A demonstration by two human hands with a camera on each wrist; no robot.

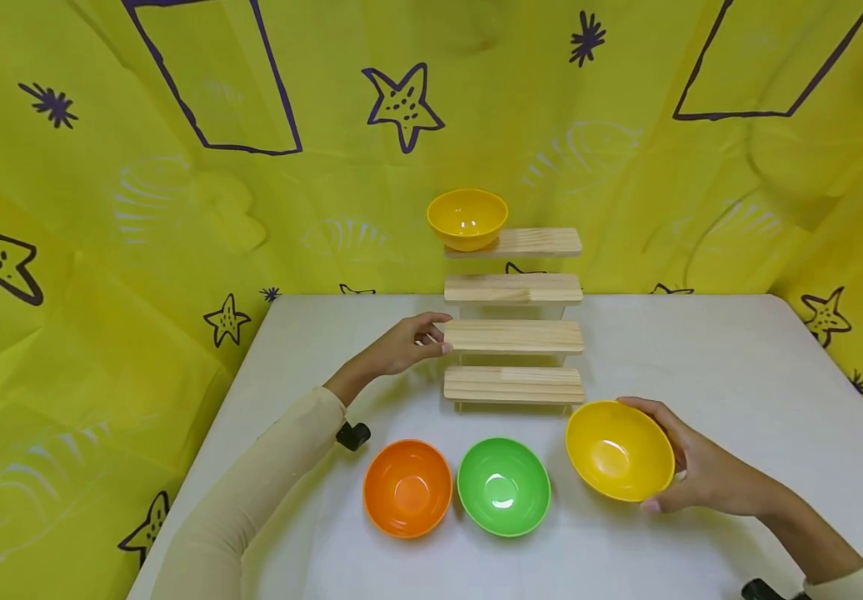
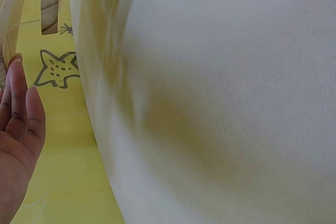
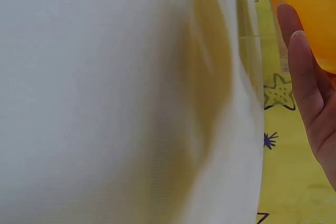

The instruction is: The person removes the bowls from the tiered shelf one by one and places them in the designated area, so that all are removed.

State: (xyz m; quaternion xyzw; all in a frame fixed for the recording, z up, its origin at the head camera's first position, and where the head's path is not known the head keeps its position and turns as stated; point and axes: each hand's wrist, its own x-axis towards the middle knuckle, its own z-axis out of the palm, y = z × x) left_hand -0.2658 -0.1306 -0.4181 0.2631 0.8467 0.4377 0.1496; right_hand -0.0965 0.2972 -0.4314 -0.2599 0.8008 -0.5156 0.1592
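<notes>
A stepped shelf with wooden planks (image 1: 514,337) stands toward the back of the white table. My left hand (image 1: 405,343) grips the left end of its second plank from the bottom, thumb and index finger at the corners. In the left wrist view that hand (image 2: 18,129) appears at the left edge. On the right, a yellow bowl (image 1: 619,450) is tilted in my right hand (image 1: 709,471), thumb and fingers on its right side. The right wrist view shows the bowl (image 3: 310,14) partly cut off. Another yellow bowl (image 1: 467,218) sits at the left of the top plank.
An orange bowl (image 1: 407,489) and a green bowl (image 1: 503,487) stand side by side on the table (image 1: 671,350), in front of the shelf. A yellow patterned cloth (image 1: 476,100) hangs behind and along both sides.
</notes>
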